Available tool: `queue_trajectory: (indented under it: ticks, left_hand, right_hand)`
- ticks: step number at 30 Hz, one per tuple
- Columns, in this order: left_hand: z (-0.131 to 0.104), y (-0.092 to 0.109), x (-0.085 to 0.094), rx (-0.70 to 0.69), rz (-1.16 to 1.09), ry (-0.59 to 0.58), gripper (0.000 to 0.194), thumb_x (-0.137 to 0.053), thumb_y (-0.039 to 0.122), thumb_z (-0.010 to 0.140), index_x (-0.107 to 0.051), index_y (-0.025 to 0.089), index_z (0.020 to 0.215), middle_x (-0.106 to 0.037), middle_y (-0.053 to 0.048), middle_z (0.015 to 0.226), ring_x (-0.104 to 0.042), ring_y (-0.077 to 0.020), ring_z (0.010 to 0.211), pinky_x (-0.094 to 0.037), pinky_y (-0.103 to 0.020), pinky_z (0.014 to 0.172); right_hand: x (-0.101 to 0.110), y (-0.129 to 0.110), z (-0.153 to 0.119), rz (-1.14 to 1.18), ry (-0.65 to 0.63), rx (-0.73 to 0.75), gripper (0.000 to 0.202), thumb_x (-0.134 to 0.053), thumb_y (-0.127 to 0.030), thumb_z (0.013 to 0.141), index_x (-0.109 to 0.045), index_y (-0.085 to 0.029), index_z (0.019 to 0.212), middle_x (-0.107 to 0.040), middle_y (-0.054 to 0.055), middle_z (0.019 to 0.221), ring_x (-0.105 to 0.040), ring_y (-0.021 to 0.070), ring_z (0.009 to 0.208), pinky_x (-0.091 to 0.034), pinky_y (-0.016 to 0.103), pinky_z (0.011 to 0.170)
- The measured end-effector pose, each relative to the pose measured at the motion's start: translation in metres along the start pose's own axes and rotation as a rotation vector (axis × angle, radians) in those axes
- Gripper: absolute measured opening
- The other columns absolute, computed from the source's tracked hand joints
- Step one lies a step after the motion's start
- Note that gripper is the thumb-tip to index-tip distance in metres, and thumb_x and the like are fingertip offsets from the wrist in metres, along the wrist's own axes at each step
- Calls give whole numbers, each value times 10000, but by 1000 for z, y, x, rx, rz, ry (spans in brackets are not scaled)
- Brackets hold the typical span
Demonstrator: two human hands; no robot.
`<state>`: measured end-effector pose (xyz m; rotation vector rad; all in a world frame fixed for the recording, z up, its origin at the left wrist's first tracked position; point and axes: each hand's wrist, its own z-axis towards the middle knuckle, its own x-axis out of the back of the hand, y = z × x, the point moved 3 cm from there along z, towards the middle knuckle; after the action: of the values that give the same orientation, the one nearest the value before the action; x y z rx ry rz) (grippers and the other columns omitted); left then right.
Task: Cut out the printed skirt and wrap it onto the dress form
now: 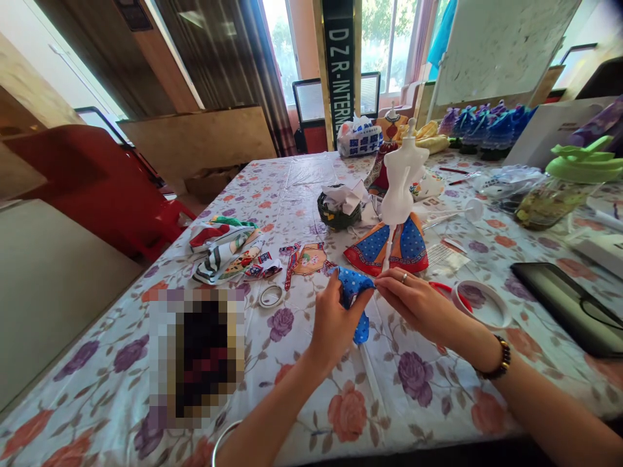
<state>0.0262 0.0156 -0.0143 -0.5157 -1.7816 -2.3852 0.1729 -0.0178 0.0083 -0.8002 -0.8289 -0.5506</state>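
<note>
A small blue patterned cloth [354, 284] is held up over the flowered tablecloth. My left hand [335, 318] is closed around it, thumb pointing right. At the cloth's right edge the fingers of my right hand [406, 299] are pinched together, touching my left thumb tip. Just behind my hands stands a white miniature mannequin [400, 178] on a thin stem. An orange, blue and red skirt piece [413, 243] lies around its base. Left of the hands are a cut fabric piece with an orange panel [311, 258] and a roll of tape [270, 296].
Folded printed cloth [228, 250] lies at left, near a blurred-out item [202, 363]. A dark basket of scraps [339, 207] stands behind. To the right are large tape rings [481, 305], a black phone-like object [569, 308] and a green-lidded jar [559, 188]. Small dressed figures stand at the back right.
</note>
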Motion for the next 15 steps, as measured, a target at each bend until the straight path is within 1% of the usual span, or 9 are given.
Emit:
queue_trajectory:
  ticks: [3, 7, 12, 15]
  left_hand:
    - [0, 0, 0, -3, 10, -4, 203, -626, 333, 737, -522, 171, 802, -572, 30, 671, -510, -85, 586, -399, -185, 563]
    - [0, 1, 0, -21, 14, 3, 198, -635, 322, 729, -514, 173, 775, -565, 38, 650, -500, -79, 570, -394, -177, 555]
    - [-1, 2, -1, -59, 59, 18, 186, -636, 308, 727, -512, 172, 754, -554, 47, 610, -487, -72, 531, -378, -171, 528]
    - [-1, 3, -1, -71, 108, 25, 180, -629, 306, 733, -514, 168, 744, -546, 46, 596, -482, -69, 522, -370, -171, 518]
  right_hand:
    - [0, 0, 0, -29, 0, 16, 200, -348, -153, 925, -528, -174, 1010, -590, 104, 960, -571, 218, 901, -521, 391, 760]
    - [1, -1, 0, -57, 12, 19, 211, -346, -158, 922, -544, -143, 994, -600, 123, 926, -588, 226, 863, -530, 397, 729]
    - [1, 1, 0, 29, 18, -4, 208, -358, -173, 923, -558, -172, 979, -609, 103, 946, -588, 203, 859, -519, 365, 744]
    - [0, 3, 0, 36, 8, -15, 203, -357, -191, 929, -557, -174, 962, -606, 100, 953, -582, 200, 860, -507, 361, 750]
